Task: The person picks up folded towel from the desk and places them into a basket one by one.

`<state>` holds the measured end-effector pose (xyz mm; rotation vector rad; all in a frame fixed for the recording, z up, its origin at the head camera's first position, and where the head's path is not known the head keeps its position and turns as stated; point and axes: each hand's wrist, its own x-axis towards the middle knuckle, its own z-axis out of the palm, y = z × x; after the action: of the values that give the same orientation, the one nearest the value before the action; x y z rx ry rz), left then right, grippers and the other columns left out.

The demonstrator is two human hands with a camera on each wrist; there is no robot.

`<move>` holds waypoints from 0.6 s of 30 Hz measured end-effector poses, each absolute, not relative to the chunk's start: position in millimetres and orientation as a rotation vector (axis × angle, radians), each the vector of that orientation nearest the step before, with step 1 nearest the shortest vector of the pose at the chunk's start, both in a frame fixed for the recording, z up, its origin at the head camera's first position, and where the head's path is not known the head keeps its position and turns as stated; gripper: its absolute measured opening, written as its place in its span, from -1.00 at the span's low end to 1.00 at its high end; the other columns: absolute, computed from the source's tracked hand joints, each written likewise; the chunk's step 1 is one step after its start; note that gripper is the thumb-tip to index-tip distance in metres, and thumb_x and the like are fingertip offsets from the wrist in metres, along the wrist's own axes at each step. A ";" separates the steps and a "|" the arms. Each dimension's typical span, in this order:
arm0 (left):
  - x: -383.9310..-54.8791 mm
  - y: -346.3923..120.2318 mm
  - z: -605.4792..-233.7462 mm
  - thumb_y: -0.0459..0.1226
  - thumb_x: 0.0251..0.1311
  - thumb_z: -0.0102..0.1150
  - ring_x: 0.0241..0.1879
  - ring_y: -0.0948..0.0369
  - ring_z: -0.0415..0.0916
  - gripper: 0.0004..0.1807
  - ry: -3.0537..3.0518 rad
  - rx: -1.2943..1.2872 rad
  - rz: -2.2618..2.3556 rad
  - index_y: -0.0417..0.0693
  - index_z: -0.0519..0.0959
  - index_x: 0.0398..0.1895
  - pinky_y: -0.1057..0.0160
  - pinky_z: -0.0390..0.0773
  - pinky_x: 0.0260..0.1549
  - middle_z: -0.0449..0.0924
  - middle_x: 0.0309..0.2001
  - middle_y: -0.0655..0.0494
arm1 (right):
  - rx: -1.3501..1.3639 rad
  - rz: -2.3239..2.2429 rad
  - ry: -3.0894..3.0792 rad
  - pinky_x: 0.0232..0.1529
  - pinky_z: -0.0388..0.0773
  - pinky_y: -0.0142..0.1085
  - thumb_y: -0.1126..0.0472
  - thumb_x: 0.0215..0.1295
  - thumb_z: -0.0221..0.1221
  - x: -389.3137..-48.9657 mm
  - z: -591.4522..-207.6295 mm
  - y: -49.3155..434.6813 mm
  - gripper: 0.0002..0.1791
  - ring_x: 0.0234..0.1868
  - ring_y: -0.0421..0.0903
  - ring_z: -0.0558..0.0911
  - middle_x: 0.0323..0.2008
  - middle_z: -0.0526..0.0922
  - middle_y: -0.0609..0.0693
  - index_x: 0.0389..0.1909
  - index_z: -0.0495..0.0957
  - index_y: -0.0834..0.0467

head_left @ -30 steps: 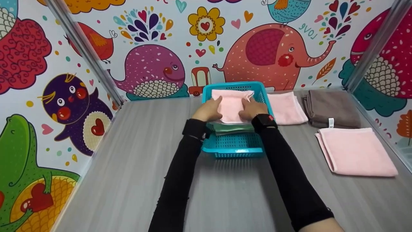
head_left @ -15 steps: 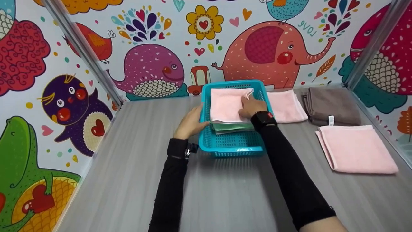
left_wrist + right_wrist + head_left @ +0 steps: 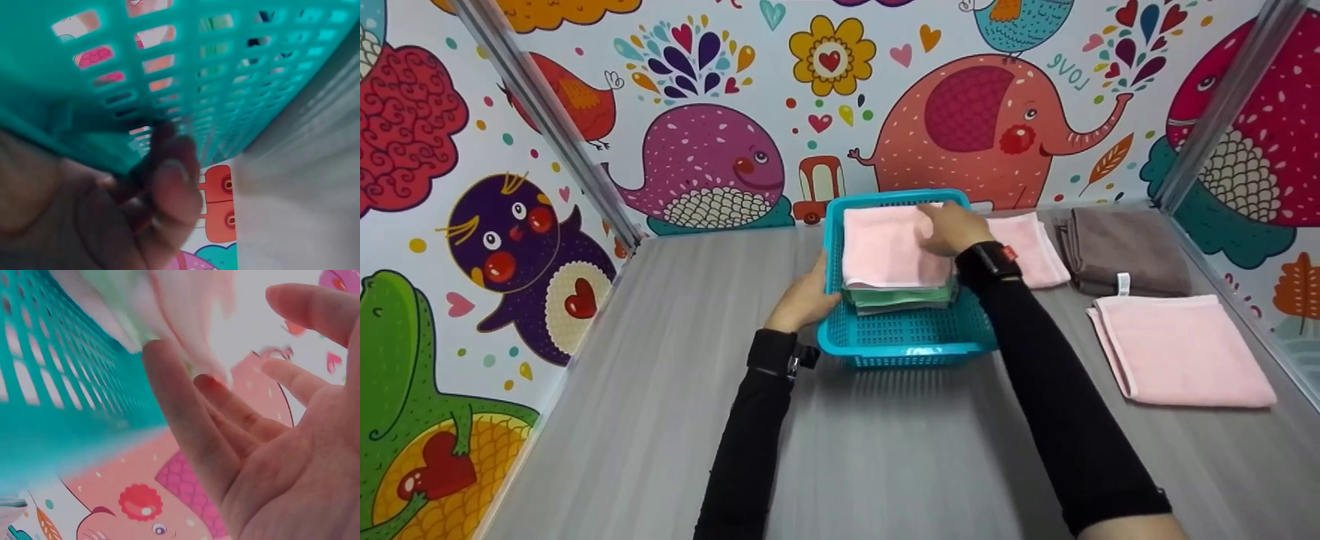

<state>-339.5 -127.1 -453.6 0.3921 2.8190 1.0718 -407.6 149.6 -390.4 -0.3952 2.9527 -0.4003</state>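
A teal plastic basket stands on the grey table near the back wall. Inside it lies a stack of folded towels: a pink towel on top, green towels and a greyish edge below. My left hand grips the basket's left rim; in the left wrist view its curled fingers lie against the outer wall. Over the right side of the stack is my right hand. The right wrist view shows it with spread, mostly straight fingers by the towels' blurred edge, pinching nothing.
Just right of the basket lies another folded pink towel. Beside that is a brown folded towel with a white tag, and a larger pink folded towel sits nearer. Patterned wall panels enclose the back and sides.
My left hand has left the top pink towel and taken hold of the basket's left rim. My right hand has shifted slightly up and right from the towel. The stack stays in the basket.
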 end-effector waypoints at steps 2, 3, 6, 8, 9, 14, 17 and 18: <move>-339.6 -127.7 -454.2 -0.33 0.40 0.10 0.25 -0.14 0.55 -0.06 2.834 0.389 1.052 -0.11 -0.19 0.70 -0.15 0.50 0.25 0.32 0.50 -0.27 | -0.385 -0.436 2.956 0.35 0.33 0.36 0.07 0.47 0.14 -409.6 -379.2 157.7 -0.24 0.48 0.36 0.32 0.51 0.26 0.38 0.63 0.16 0.06; -339.8 -127.8 -454.4 -0.33 0.40 0.10 0.23 -0.14 0.56 -0.06 2.843 0.385 1.039 -0.12 -0.19 0.70 -0.14 0.50 0.24 0.34 0.49 -0.28 | -0.371 -0.458 2.957 0.36 0.30 0.38 0.07 0.47 0.15 -410.8 -373.8 162.5 -0.24 0.48 0.36 0.31 0.51 0.27 0.36 0.63 0.16 0.07; -339.9 -128.6 -453.0 -0.31 0.40 0.09 0.19 -0.13 0.58 -0.07 2.868 0.364 0.994 -0.13 -0.19 0.70 -0.14 0.52 0.21 0.39 0.46 -0.29 | -0.343 -0.545 2.953 0.40 0.23 0.39 0.07 0.47 0.16 -414.7 -359.9 179.3 -0.21 0.49 0.36 0.29 0.52 0.27 0.34 0.64 0.12 0.09; -340.6 -127.5 -452.8 -0.30 0.40 0.09 0.13 -0.12 0.61 -0.07 2.881 0.347 0.971 -0.13 -0.19 0.70 -0.14 0.53 0.18 0.42 0.43 -0.29 | -0.325 -0.617 2.945 0.41 0.21 0.39 -0.03 0.50 0.14 -416.8 -354.9 194.3 -0.16 0.49 0.36 0.26 0.54 0.24 0.33 0.66 0.04 0.08; -341.1 -126.6 -452.8 -0.30 0.41 0.08 0.11 -0.11 0.61 -0.07 2.886 0.339 0.961 -0.12 -0.19 0.70 -0.14 0.54 0.16 0.44 0.42 -0.28 | -0.316 -0.643 2.946 0.42 0.19 0.39 -0.09 0.52 0.11 -418.3 -354.6 203.4 -0.15 0.50 0.37 0.24 0.55 0.21 0.34 0.67 0.00 0.09; -342.6 -122.7 -454.4 -0.26 0.42 0.08 0.06 -0.08 0.63 -0.07 2.897 0.304 0.915 -0.11 -0.21 0.70 -0.13 0.57 0.09 0.50 0.38 -0.26 | -0.260 -0.705 2.904 0.45 0.10 0.40 -0.39 0.52 -0.12 -428.5 -373.3 253.1 -0.03 0.53 0.42 0.18 0.55 0.17 0.40 0.68 -0.10 0.13; -341.7 -123.1 -455.8 -0.25 0.42 0.09 0.05 -0.08 0.63 -0.06 2.907 0.308 0.887 -0.13 -0.20 0.70 -0.12 0.58 0.06 0.53 0.33 -0.28 | -0.285 -0.689 2.914 0.42 0.15 0.39 -0.28 0.56 -0.07 -431.3 -402.2 274.5 -0.11 0.46 0.46 0.26 0.47 0.25 0.47 0.64 0.01 0.21; -341.4 -123.5 -456.5 -0.25 0.41 0.10 0.04 -0.07 0.64 -0.07 2.913 0.311 0.881 -0.13 -0.19 0.70 -0.12 0.58 0.05 0.56 0.30 -0.29 | -0.301 -0.693 2.934 0.40 0.18 0.40 -0.20 0.57 -0.01 -431.3 -414.1 278.4 -0.16 0.42 0.47 0.30 0.44 0.29 0.48 0.62 0.06 0.23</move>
<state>-341.4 -123.5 -456.5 0.3115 2.9127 0.8809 -431.3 278.4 -414.1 -0.3012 2.9342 -0.6934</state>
